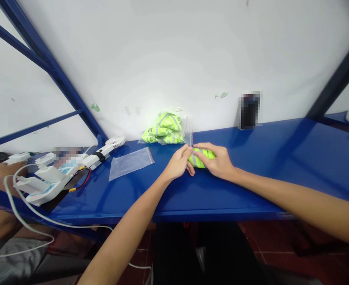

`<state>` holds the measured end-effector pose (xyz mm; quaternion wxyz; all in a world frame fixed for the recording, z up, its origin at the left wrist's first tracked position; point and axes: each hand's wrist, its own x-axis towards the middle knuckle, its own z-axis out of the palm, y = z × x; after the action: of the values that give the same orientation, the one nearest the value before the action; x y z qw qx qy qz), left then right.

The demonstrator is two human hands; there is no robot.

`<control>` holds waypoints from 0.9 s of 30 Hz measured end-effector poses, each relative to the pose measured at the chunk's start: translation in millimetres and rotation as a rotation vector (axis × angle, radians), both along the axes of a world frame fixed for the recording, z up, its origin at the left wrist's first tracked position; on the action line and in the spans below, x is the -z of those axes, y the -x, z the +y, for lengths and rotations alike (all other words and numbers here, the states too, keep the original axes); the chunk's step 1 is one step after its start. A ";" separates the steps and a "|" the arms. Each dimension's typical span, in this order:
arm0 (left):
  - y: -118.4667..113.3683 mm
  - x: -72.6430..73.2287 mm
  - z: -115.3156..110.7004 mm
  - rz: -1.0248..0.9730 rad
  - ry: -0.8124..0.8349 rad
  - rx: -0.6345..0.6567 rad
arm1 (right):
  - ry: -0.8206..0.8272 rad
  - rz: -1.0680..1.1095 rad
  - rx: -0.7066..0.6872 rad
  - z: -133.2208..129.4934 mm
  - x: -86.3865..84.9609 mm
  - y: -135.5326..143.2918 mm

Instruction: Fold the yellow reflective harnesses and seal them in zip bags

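Note:
A rolled or folded bundle of bright yellow-green fabric with silvery stripes point(201, 159) lies on the blue table point(174, 198). My left hand point(178, 162) closes round its left end, and my right hand point(220, 161) grips it from the right, fingers over the top. Just behind, against the wall, sit several similar fabric bundles in clear bags point(165, 128). To the left of my hands a flat clear zip bag with a red edge point(132, 163) lies on the table.
White power strips with plugs point(48, 184), cables and a small white fan point(115, 141) are at the left. A dark phone-like object point(249, 113) leans on the wall at right. Another person's hand point(9, 170) and legs show at far left, beside blue frame bars.

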<state>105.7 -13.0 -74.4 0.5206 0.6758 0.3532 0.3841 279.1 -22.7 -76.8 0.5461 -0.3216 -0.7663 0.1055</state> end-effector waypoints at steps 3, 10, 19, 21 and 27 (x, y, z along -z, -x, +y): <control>-4.4 -0.3 -0.4 0.039 -0.025 -0.019 | 0.012 -0.022 -0.001 -0.5 -4.5 -0.7; 61.9 -29.6 4.7 0.476 -0.406 -0.162 | 0.231 0.039 0.199 16.4 -18.1 -13.9; 177.4 -28.7 35.6 1.236 -0.253 -0.244 | 0.363 0.131 0.165 34.8 -19.6 -20.2; 169.9 -25.2 41.4 1.222 -0.254 -0.276 | 0.360 0.148 0.139 34.3 -19.6 -19.6; 99.1 -34.6 31.9 1.015 -0.528 -0.248 | 0.470 0.366 0.125 38.0 -21.5 -23.2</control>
<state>6.6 18.9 -39.8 0.0516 0.8357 0.5272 0.1452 302.3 15.3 -55.3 0.5911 -0.4615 -0.5884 0.3023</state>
